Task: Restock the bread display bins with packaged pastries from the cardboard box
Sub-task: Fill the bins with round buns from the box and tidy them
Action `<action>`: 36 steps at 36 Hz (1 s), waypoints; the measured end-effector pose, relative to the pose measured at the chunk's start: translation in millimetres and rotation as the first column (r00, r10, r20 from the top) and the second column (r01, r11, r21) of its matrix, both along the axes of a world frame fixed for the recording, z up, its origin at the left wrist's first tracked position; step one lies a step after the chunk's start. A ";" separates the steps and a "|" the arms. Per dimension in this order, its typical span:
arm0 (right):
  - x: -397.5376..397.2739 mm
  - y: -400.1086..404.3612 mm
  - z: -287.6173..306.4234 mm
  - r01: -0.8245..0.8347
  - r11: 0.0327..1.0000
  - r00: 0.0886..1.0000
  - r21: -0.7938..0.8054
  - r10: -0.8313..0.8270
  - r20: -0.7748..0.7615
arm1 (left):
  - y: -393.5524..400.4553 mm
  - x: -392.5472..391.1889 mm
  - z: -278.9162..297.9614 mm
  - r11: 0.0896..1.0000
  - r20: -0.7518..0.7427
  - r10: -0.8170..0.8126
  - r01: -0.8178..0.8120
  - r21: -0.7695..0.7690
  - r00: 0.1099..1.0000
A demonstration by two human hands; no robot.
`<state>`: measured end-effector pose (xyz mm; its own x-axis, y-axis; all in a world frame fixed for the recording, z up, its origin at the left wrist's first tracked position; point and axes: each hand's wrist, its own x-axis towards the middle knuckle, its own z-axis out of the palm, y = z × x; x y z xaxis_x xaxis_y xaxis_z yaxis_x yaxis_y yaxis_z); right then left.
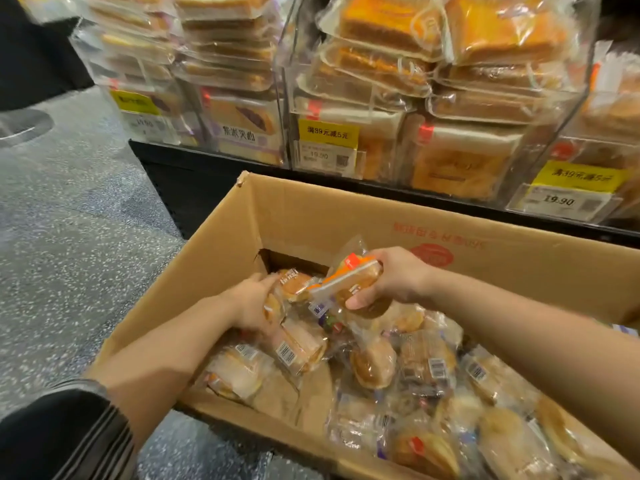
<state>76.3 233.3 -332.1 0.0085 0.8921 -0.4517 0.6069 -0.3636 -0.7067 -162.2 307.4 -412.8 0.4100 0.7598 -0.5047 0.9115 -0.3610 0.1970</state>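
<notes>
**Cardboard box open, both hands on wrapped pastries**

Brown corrugated cardboard box (311, 220) sits on the speckled grey floor (69, 237), flaps up, directly below both hands. Red print and a red oval logo (433, 256) mark its far wall just beyond the right hand; the characters are too blurred to read.

Right hand (394, 278) is raised above the contents, fingers and thumb curled round a clear-wrapped pastry (353, 280) with an orange and white label. Left hand (254, 303) is lower, inside the box near its far left corner, fingers curled over a wrapped bun (294, 284); whether it is lifted cannot be told. The hands are apart, the held pastry between them.

Loose packaged pastries (374, 365) with barcode stickers fill the box under and right of the hands. Bare cardboard bottom (311, 393) shows below the left forearm.

Beyond the hands, clear acrylic display bins (381, 109) on a black shelf base (194, 188) hold stacked bread packs to the top. The yellow tag (328, 134) ahead reads "满39元减5元", the price label (318, 155) beneath it "19.90". A bin ahead of the right hand carries "19.90" (557, 201). A pack ahead of the left hand has purple characters (239, 133), not clearly legible.
</notes>
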 end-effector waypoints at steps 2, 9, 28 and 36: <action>6.9 -0.1 4.2 -0.025 0.999 0.998 0.021 0.023 0.058 | 1.5 -1.0 -5.4 0.997 -0.142 -0.072 0.070 -0.023 0.987; 15.1 -1.1 2.4 -0.063 0.998 0.993 -0.018 0.065 0.103 | 3.1 -3.6 -12.5 0.995 -0.094 -0.060 0.067 0.073 0.994; 45.1 -10.9 12.3 -0.021 0.998 0.999 -0.055 0.022 0.023 | -25.2 23.4 74.0 0.938 0.672 0.341 -0.283 -0.199 0.657; 65.9 -47.6 49.1 0.223 0.975 0.933 -0.007 -0.216 -0.287 | -47.7 66.0 112.4 0.932 0.732 0.345 -0.309 -0.191 0.587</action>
